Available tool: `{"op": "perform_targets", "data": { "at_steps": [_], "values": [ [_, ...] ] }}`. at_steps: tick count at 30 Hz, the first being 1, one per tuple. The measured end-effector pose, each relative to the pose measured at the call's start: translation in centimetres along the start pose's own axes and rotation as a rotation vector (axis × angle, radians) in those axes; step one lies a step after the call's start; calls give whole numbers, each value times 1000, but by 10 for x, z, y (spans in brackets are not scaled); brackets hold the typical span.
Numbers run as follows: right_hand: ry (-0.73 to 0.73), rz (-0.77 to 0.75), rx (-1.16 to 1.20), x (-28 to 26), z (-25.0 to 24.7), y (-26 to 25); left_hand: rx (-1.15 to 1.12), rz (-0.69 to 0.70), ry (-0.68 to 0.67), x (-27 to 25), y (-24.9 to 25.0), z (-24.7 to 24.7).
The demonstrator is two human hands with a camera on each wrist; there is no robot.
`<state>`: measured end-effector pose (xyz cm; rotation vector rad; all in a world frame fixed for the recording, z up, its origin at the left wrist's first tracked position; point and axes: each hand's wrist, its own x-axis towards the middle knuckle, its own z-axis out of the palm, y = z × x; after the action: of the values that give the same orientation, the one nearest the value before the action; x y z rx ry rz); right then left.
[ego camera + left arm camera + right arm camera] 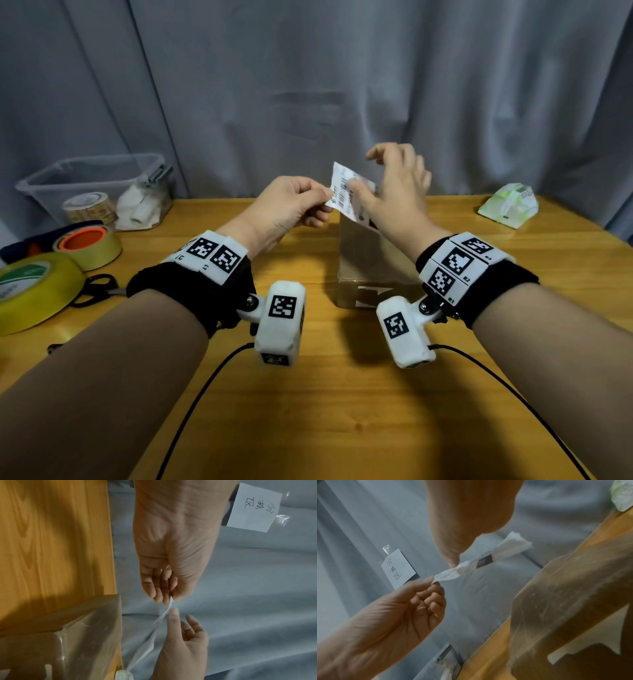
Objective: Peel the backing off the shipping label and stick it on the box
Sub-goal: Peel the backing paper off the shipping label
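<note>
Above the box, you hold the shipping label in the air, clear of it. Your left hand pinches its left edge, thumb against curled fingers. Your right hand presses a thumb on its printed face, other fingers spread loose. Box sits on the table.

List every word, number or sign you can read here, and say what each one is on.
"R1" and "R2": right wristband, beside its square code tags.
"C": left wristband, partly hidden.
Shipping label: barcode and digits, too blurred to read.
Paper note taped to the curtain: three handwritten Chinese characters, not clear enough to quote.
Green tape roll: print unreadable.
</note>
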<state>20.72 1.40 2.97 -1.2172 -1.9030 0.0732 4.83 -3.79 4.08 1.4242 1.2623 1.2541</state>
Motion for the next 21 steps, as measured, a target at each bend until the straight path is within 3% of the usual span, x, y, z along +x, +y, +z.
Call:
{"op": "perform_targets", "data": {
  "at_steps": [4, 8, 21],
  "values": [
    [-165, 17, 478, -3, 6, -12, -69, 57, 67, 6, -3, 3],
    [-213, 49, 736, -4, 8, -18, -118, 108, 53, 9, -3, 4],
    [-268, 113, 845, -4, 8, -22, -119, 133, 65, 8, -6, 1]
  ]
}}
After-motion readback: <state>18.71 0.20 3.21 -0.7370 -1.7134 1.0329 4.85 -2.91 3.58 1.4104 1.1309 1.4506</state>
